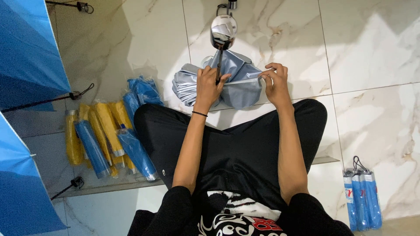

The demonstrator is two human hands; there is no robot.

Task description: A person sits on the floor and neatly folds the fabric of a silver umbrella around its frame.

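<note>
A collapsed umbrella with silver-grey and light blue fabric (238,89) lies in front of my crossed legs on the marble floor. Its dark shaft and chrome handle (223,29) point away from me. My left hand (208,85) grips the bunched fabric around the shaft. My right hand (275,83) pinches a fold of the fabric's edge at the right and holds it stretched out. A thin black band sits on my left wrist.
Several rolled blue and yellow umbrellas in clear sleeves (107,135) lie by my left knee. Three packed blue umbrellas (362,199) stand at the lower right. Open blue umbrellas (26,52) fill the left edge, with their handles sticking out.
</note>
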